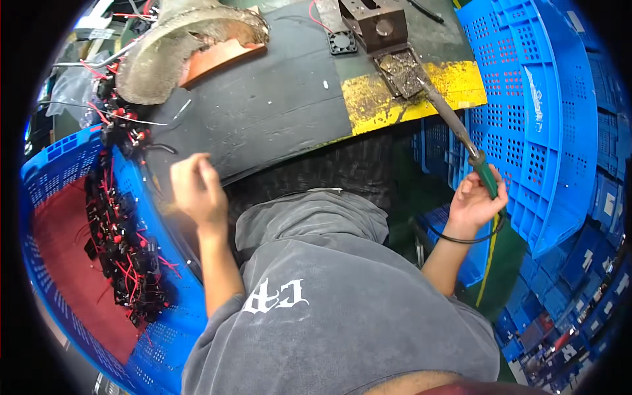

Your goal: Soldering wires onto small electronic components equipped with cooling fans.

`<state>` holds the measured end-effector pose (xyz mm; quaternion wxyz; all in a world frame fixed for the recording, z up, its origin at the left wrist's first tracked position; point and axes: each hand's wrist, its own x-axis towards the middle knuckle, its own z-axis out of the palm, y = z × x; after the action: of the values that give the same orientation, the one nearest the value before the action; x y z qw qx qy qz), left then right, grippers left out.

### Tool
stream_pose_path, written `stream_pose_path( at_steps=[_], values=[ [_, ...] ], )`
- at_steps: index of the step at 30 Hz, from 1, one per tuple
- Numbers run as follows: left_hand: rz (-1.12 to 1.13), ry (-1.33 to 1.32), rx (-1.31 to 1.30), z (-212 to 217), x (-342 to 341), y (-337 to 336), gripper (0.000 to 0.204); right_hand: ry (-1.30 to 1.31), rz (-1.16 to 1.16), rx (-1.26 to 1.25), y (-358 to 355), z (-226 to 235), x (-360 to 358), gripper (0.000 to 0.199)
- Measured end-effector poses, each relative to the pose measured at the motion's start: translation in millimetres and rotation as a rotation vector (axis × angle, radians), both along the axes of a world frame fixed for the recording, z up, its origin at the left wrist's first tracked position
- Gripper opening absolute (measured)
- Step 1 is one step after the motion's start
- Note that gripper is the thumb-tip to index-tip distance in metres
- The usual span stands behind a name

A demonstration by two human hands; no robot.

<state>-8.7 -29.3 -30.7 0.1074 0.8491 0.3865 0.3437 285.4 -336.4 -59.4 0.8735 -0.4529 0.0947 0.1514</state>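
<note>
My right hand [475,203] is closed on the green handle of a soldering iron [454,122], near the table's right side. The iron slants up and left, with its tip end at the dirty square tray of a brown metal iron stand [400,72]. A dark cord runs from the handle past my wrist. My left hand [197,191] is raised by the table's front edge at the left. Its fingers are loosely bent and apart, with nothing visible in them. Closest to it are small black parts with red wires [122,128] at the table's left edge.
A blue crate [62,148] at the left holds several black parts with red wires. A worn round pad [148,69] and an orange piece [220,62] lie at the back left. A small black fan [342,43] sits beside the stand. Blue crates [520,112] stand at the right.
</note>
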Motion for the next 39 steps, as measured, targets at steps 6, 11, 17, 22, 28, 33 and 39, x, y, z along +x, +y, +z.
stream_pose_path(
  at_steps=[6,11,17,22,28,33,39],
  values=[
    [-0.007,-0.106,-0.081,-33,13,-27,0.006,0.138,0.078,0.034,-11,-20,7,0.046],
    [-0.011,-0.024,0.028,-34,10,-7,0.008,0.173,0.056,0.052,-22,-30,7,0.045],
    [-0.059,-0.045,0.044,-50,14,5,0.009,0.233,0.030,0.061,-13,-33,-2,0.044],
    [-0.051,-0.014,0.019,-49,17,6,0.010,0.252,-0.036,-0.017,-4,-34,-12,0.043],
    [-0.056,0.016,0.012,-47,17,3,0.011,0.257,0.022,0.033,-10,-37,-12,0.044],
    [-0.027,0.048,-0.027,-46,18,3,0.011,0.142,-0.001,-0.010,-10,-33,-13,0.044],
    [-0.061,0.057,0.030,-46,19,4,0.012,-0.229,0.037,-0.300,-13,-17,-19,0.043]
  ],
)
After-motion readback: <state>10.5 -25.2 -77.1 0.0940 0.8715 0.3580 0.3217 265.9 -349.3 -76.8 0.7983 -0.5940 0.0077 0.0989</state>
